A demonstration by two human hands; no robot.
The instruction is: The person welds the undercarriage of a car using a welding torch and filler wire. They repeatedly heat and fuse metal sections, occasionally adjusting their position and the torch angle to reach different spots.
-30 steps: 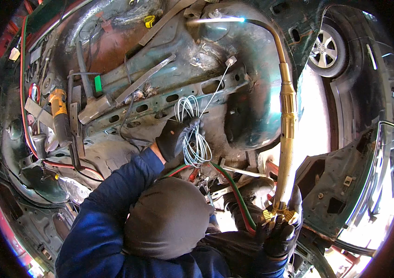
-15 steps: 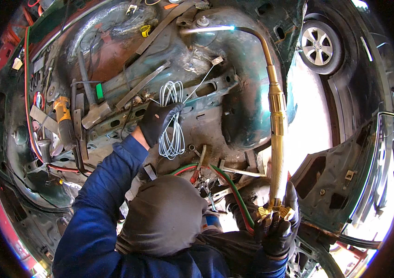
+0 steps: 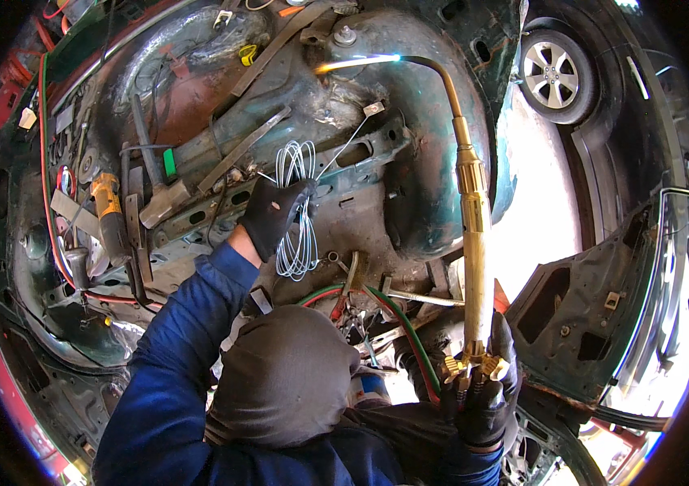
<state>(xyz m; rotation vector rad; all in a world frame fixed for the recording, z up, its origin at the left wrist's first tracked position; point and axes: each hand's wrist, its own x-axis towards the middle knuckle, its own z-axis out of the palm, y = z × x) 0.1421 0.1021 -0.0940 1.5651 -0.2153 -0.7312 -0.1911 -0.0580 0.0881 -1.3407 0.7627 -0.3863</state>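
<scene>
My left hand [image 3: 274,217], in a black glove, is closed round a coil of thin silvery wire [image 3: 297,255] above the green metal car body part. One straight length of the wire slants up right to a small pale tab [image 3: 373,108]. My right hand [image 3: 486,402], gloved too, grips a brass gas torch [image 3: 476,235] near its valve knobs [image 3: 474,367]. The torch stands upright with its curved neck bending left. A bright flame [image 3: 360,61] leaves the tip and ends in an orange glow against the metal.
A hammer [image 3: 164,202], a yellow-and-black power tool [image 3: 109,212] and flat metal bars lie at left. Red and green hoses [image 3: 399,324] run past a brown cloth cap [image 3: 283,381]. A car wheel [image 3: 552,75] stands at upper right, above a loose door panel [image 3: 583,304].
The torch has shifted slightly left, and its flame now shows an orange end at the metal. My left hand and the wire coil stay nearly in place.
</scene>
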